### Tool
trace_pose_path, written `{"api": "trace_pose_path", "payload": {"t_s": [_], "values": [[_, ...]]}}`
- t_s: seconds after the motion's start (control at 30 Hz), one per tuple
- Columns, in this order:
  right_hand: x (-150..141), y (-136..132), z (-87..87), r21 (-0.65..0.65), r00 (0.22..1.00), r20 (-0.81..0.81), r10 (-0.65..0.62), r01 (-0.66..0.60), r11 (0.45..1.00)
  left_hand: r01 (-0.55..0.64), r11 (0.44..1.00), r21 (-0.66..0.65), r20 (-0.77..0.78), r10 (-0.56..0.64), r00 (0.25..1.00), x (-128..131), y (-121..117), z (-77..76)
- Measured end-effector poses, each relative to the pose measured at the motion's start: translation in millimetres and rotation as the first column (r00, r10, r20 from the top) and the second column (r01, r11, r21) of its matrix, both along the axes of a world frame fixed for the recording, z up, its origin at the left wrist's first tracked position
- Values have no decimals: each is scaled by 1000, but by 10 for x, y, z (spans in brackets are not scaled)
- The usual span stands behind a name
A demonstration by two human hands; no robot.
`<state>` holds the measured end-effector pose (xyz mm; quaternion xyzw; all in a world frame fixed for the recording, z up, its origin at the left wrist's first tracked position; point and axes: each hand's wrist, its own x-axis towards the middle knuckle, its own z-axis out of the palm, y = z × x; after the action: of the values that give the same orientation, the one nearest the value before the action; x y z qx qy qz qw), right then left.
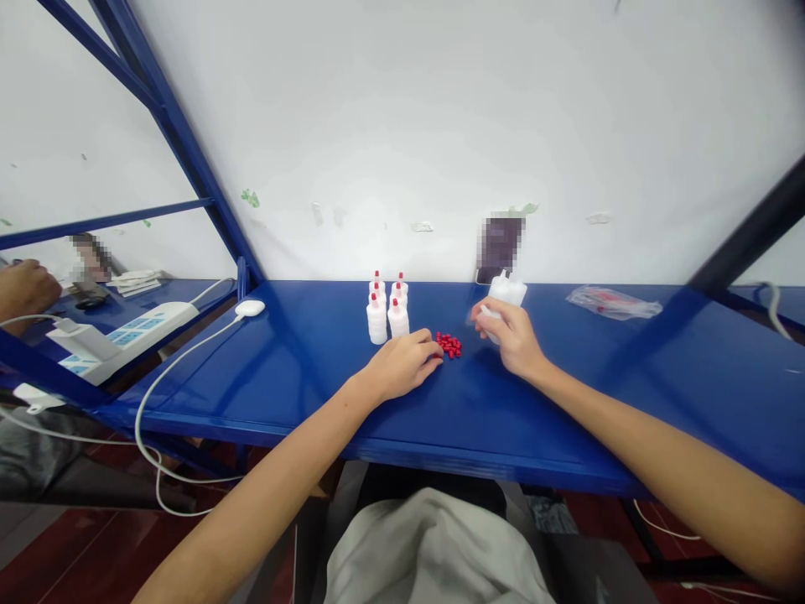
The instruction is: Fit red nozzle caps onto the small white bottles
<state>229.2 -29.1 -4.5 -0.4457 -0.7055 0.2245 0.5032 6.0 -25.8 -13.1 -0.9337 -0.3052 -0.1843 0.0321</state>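
Note:
My left hand [408,366] is at the near-left edge of a small pile of red caps [449,344], thumb and fingers pinched, with a bit of red at the fingertips. On the right, the curled fingers of my right hand [512,335] grip a white squeeze bottle [490,314], mostly hidden by the hand. Just beyond it stand several white bottles [516,292] close together; no red tips show on them. Beyond my left hand, several white bottles with red caps [376,320] stand upright in two rows.
A phone [500,247] leans on the wall at the back of the blue table [302,361]. To the right lies a clear plastic bag [613,302] with something red inside. A white charger puck [250,308] with its cable, a power strip [132,335] and another person's hand [28,295] are at left.

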Motion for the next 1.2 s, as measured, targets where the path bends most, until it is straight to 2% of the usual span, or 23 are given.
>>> {"api": "trace_pose_path", "payload": {"t_s": [0.1,0.27,0.4,0.53,0.77,0.9,1.07,1.2], "values": [[-4,5,-8,-28,997,22,68,-67,997,17,999,-38,46,-15,999,-25,13,-11],[-53,-32,14,-13,964,243,109,-109,994,91,994,-59,138,-83,987,-26,16,-33],[-85,-83,49,-3,925,354,139,-147,989,165,986,38,360,-168,918,2,-27,7],[-114,-138,82,5,879,431,204,-228,974,154,979,133,509,-201,837,27,-69,54],[-145,-181,72,16,820,539,192,-238,971,169,976,139,537,-218,815,48,-96,35],[-150,-190,65,-3,789,564,246,-296,955,200,964,174,549,-264,793,78,-111,31],[-116,-196,67,8,795,538,279,-336,942,270,941,203,527,-338,780,100,-117,24],[-120,-211,74,-4,784,560,268,-321,947,308,937,165,489,-349,799,100,-109,-7]]}}
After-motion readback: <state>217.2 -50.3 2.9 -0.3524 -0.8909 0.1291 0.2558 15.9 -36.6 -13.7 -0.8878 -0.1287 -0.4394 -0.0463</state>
